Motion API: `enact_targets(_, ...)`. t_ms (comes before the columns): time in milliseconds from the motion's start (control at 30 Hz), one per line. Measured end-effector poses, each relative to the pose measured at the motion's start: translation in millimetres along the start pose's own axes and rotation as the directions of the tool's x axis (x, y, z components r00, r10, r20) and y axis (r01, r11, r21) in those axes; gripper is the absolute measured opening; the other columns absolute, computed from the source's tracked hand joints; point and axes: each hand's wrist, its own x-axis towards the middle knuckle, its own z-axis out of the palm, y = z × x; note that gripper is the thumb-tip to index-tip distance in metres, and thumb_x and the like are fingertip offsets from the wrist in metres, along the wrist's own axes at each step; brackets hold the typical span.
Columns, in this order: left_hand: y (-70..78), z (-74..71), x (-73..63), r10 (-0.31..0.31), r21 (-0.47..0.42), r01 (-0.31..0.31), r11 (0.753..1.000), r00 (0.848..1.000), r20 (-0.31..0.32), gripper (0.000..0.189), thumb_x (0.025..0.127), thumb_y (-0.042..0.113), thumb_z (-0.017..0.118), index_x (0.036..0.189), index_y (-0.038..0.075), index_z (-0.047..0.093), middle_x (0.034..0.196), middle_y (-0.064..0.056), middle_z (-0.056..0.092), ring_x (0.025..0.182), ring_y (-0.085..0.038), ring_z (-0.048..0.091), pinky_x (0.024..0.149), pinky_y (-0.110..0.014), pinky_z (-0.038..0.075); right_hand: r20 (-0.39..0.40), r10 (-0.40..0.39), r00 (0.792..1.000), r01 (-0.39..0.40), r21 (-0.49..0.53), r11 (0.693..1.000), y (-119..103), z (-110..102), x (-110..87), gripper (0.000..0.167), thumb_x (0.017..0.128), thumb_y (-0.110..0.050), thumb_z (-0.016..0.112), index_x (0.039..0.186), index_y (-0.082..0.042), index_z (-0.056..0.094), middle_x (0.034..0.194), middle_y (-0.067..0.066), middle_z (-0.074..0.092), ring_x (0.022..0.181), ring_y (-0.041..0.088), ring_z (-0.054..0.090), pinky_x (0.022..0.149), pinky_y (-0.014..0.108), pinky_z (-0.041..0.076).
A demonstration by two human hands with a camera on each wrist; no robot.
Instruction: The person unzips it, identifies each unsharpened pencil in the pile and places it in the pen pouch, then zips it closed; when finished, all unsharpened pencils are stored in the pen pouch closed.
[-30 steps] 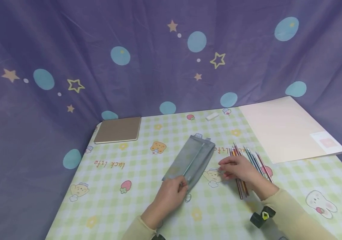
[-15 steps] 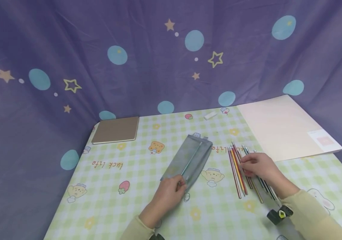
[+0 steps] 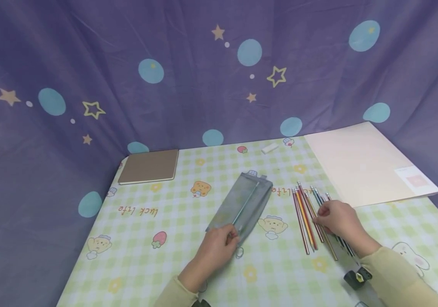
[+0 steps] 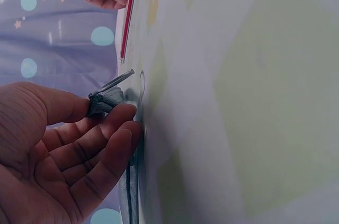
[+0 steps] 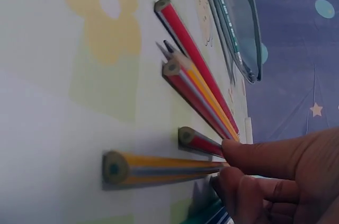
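Though near the pencils point(image 3: 306, 219), pale sheet point(image 3: 364, 166) apart.

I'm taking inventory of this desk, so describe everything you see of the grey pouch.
The grey pouch looks like translucent mesh or plastic, with darker edging; a teal pencil shows through. It lies slanted on the checked tablecloth, left of the loose pencils. At its near end, the left hand pinches a fabric-like tab carrying a metal-looking ring.

Grey see-through pouch point(image 3: 227, 204), green pencil point(image 3: 246, 203) inside, loose pencils point(image 3: 306, 218) lying alongside
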Motion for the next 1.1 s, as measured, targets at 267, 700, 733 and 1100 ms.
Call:
enact_targets(267, -0.7, 0.9, -0.7, 0.020, 0.002, -0.020, 1.000, 1.000, -0.017, 0.010, 0.090, 0.015, 0.068, 0.082, 0.016, 0.062, 0.054, 0.014, 0.044, 0.046, -0.001, 0.037, 0.046, -0.020, 0.035, 0.011, -0.012, 1.000, 0.013, -0.099, 0.995, -4.9, 0.4, 1.6, 0.019, 0.081, -0.015, 0.077, 0.079, 0.000, 0.067, 0.066, 0.003, 0.060, 0.055, 0.015, 0.055, 0.054, 0.031, 0.043)
enact_targets(700, 1.2, -1.0, -0.1, 0.020, 0.010, -0.019, 1.000, 0.999, -0.031, 0.011, 0.090, 0.013, 0.069, 0.082, 0.015, 0.062, 0.054, 0.013, 0.044, 0.046, -0.001, 0.038, 0.047, -0.020, 0.035, 0.085, 0.070, 0.994, -0.059, -0.117, 0.991, -9.1, -2.5, 6.6, 0.017, 0.082, -0.015, 0.075, 0.073, -0.003, 0.067, 0.061, 0.003, 0.059, 0.053, 0.015, 0.055, 0.052, 0.030, 0.042)
enact_targets(733, 1.1, -1.1, -0.1, 0.019, 0.011, -0.019, 1.000, 0.999, -0.033, 0.011, 0.089, 0.013, 0.069, 0.082, 0.015, 0.062, 0.054, 0.013, 0.045, 0.046, -0.001, 0.038, 0.047, -0.020, 0.035, 0.092, 0.079, 0.993, -0.068, -0.117, 0.991, -9.3, -2.2, 6.8, 0.017, 0.082, -0.015, 0.075, 0.073, -0.003, 0.067, 0.061, 0.003, 0.059, 0.053, 0.015, 0.055, 0.052, 0.029, 0.042)
enact_targets(1100, -1.1, -0.4, -0.7, 0.020, -0.004, -0.021, 1.000, 1.000, -0.018, 0.009, 0.091, 0.014, 0.067, 0.083, 0.015, 0.063, 0.054, 0.013, 0.045, 0.047, -0.001, 0.038, 0.047, -0.020, 0.036, 0.092, 0.053, 0.994, -0.042, -0.111, 0.993, -7.7, -3.2, 3.7, 0.020, 0.084, -0.015, 0.071, 0.067, -0.006, 0.067, 0.055, 0.002, 0.058, 0.051, 0.015, 0.053, 0.051, 0.030, 0.040)
